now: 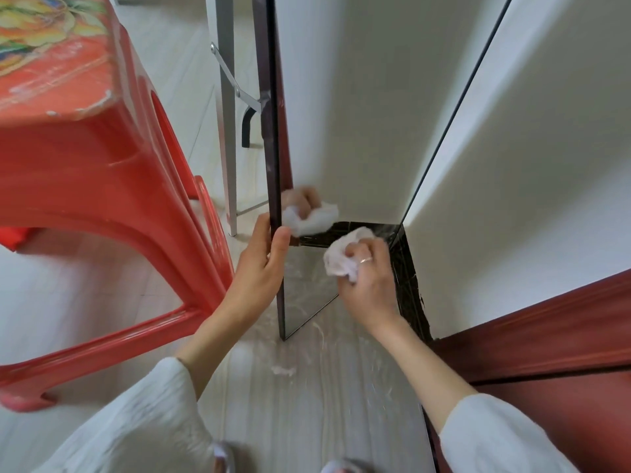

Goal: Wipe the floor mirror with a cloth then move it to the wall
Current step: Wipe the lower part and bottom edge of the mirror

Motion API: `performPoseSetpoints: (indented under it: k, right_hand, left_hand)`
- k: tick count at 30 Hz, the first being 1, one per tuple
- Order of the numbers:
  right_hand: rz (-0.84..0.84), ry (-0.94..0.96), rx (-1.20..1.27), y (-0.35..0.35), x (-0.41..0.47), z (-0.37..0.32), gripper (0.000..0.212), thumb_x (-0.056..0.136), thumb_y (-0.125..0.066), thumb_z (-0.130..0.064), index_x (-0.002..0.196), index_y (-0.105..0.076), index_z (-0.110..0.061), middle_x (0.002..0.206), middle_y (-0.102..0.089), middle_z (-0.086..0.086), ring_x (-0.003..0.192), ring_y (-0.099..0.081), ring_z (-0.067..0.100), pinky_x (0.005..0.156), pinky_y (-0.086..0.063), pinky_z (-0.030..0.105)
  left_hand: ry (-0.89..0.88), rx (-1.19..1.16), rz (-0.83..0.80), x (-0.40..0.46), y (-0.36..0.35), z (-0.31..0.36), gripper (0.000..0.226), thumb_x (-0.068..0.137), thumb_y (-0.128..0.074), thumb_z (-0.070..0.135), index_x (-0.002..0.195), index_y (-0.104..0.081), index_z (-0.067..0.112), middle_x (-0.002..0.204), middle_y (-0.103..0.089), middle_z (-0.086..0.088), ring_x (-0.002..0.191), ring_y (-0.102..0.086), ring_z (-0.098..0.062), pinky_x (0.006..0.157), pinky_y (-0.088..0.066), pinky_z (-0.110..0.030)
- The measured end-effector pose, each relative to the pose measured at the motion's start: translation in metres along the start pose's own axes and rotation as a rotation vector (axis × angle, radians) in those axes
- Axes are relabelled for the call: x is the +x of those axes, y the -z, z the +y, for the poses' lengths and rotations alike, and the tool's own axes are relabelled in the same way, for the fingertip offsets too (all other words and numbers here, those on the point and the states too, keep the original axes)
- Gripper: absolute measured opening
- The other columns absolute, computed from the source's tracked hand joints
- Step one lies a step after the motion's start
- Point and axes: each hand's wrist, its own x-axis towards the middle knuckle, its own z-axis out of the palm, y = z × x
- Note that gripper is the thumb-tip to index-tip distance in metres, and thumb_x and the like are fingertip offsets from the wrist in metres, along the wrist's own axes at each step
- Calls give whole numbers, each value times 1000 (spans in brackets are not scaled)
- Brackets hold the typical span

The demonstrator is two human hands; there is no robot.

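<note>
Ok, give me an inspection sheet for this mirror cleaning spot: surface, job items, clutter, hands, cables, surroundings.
Surface: pale floor with white smears near the mirror's foot.
Job's things: floor mirror standing upright on its folding stand; white cloth bunched against the lower glass.
Clutter: small white scrap on the floor.
Grippers: left hand grips the mirror's left edge; right hand holds the cloth on the glass.
Cables: nothing seen.
Surroundings: red plastic stool at left; white wall with dark baseboard at right; reddish door frame at lower right.
</note>
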Motion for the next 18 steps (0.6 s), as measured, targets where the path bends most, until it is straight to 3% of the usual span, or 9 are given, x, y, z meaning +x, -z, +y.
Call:
performPoseSetpoints:
  k: [3, 7, 9, 11, 14, 16, 18]
  right_hand:
    - [173, -57, 40, 9, 37, -2, 47, 59, -59, 15, 93, -43, -14, 96, -48, 21, 91, -43, 24, 75, -34, 15]
    - [162, -75, 99, -16, 38, -17, 44, 67, -64, 8, 95, -40, -17, 96, -47, 24, 88, -47, 30, 72, -42, 26]
    - [107, -185, 123, -38, 15, -18, 36, 73, -63, 3, 94, -41, -16, 100, -44, 20, 90, -44, 26, 71, -45, 30]
    - [-4, -180, 28, -55, -17, -5, 31, 73, -65, 3, 94, -48, -12, 101, -45, 16, 90, -43, 21, 70, -43, 24]
    - [-328, -86, -62, -58, -62, 24, 25, 72, -67, 0, 92, -56, -11, 102, -48, 8, 87, -48, 16, 64, -44, 19]
    - [-468, -135, -85, -49, -71, 37, 24, 73, -63, -2, 95, -58, -10, 105, -51, 8, 91, -54, 22, 65, -52, 30]
    - [-406, -202, -95, -37, -59, 41, 27, 71, -61, 2, 96, -58, -6, 105, -52, 14, 91, -56, 32, 65, -53, 39]
  left_hand:
    - [11, 20, 35, 0, -4, 0, 21, 98, -32, 27, 79, -36, 34, 61, -43, 27, 61, -43, 12, 61, -35, -7]
    - [12, 30, 24, 3, -2, -3, 19, 96, -32, 32, 79, -38, 34, 61, -45, 23, 59, -43, 7, 59, -36, -9]
    - [9, 38, 0, 4, -1, -4, 18, 96, -31, 32, 80, -39, 34, 62, -48, 30, 61, -45, 7, 59, -37, -9]
    - [5, 53, -3, 5, 1, -5, 18, 97, -31, 30, 81, -39, 33, 64, -51, 35, 61, -48, 7, 60, -38, -9]
    - [-24, 85, -10, 6, -1, -1, 18, 97, -30, 29, 82, -39, 27, 65, -54, 37, 60, -49, 8, 60, -38, -12]
    - [-39, 92, -17, 5, -2, 0, 18, 98, -29, 24, 85, -41, 20, 67, -55, 41, 64, -51, 12, 62, -37, -8]
    - [-42, 82, -1, 5, -3, -2, 19, 98, -29, 26, 86, -44, 24, 72, -58, 34, 68, -51, 10, 65, -38, -9]
